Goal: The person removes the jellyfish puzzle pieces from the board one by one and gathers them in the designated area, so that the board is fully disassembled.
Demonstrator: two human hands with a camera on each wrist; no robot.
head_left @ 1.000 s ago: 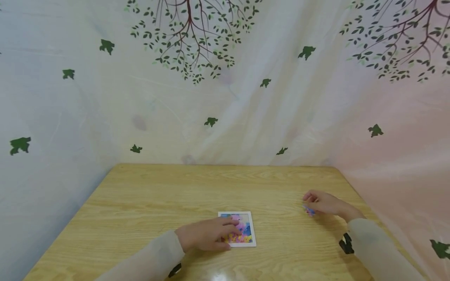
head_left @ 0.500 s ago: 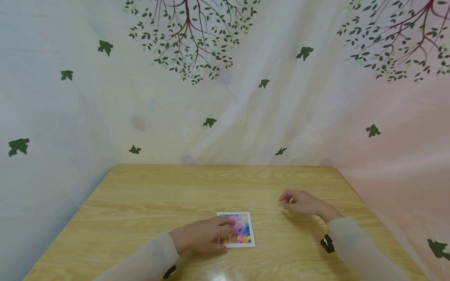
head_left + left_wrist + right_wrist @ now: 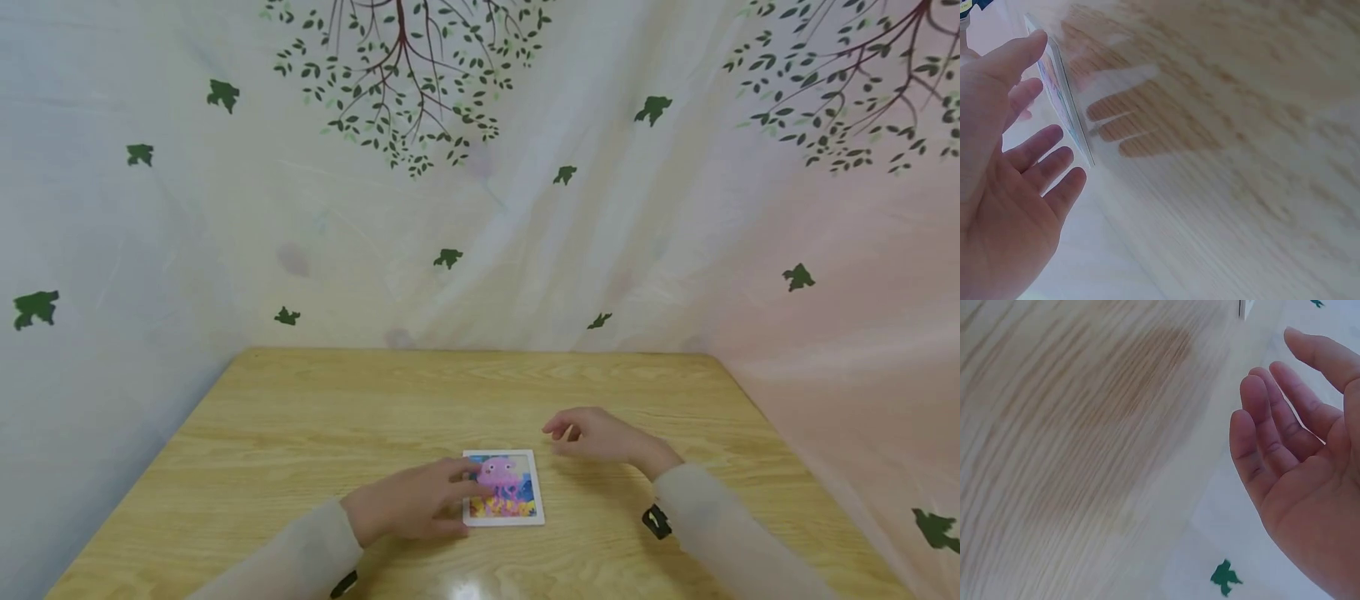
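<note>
A white-framed square picture (image 3: 517, 492) with a pink jellyfish, blue sides and yellow bottom lies flat on the table. My left hand (image 3: 416, 500) is at its left side, fingers extended over the left edge and thumb near the lower left corner. In the left wrist view the left hand (image 3: 1016, 162) has its fingers spread beside the thin frame (image 3: 1069, 100); whether they touch it I cannot tell. To the right of the picture hovers my right hand (image 3: 600, 435). The right wrist view shows the right hand (image 3: 1310, 437) with loosely bent fingers, thumb apart and nothing held.
The light wooden table (image 3: 337, 408) reaches back to a pale curtain (image 3: 360, 250) printed with branches and green leaves. Dark bands (image 3: 657, 522) sit at the wrists by the sleeves (image 3: 720, 525).
My right hand has moved left towards the picture; the small colourful piece seen at its fingers is out of sight. My left hand has drawn slightly left, uncovering more of the jellyfish.
</note>
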